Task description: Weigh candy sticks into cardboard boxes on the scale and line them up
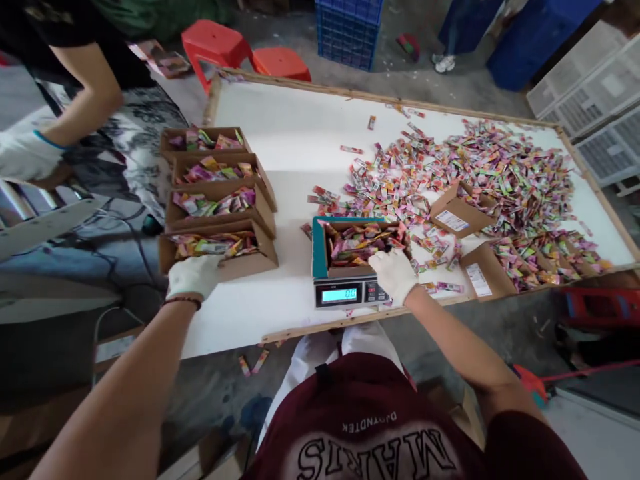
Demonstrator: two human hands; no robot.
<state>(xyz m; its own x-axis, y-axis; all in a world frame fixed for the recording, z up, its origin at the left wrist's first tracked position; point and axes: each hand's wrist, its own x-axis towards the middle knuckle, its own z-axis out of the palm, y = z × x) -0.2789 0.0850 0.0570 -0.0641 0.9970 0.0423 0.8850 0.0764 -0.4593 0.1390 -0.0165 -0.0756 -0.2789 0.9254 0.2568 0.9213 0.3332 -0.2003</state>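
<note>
My left hand point(194, 276), in a white glove, grips the near wall of a cardboard box point(245, 268) filled with small colourful packets. That box is the nearest in a column of filled boxes at the table's left. My right hand point(394, 275), also gloved, holds the front right of another filled cardboard box point(347, 272), with its fingers curled over the wall beside the packets point(367, 241). Under this box is a digital scale point(320, 297) with a teal platform and a lit display that appears to read 0.0. The glove hides part of its keypad.
A large heap of loose packets point(520, 160) covers the right of the white table point(295, 120), with open cartons point(457, 217) among them. Wooden strips point(325, 328) edge the table. A co-worker's gloved hand point(30, 155) is at far left; red stools point(215, 43) stand behind.
</note>
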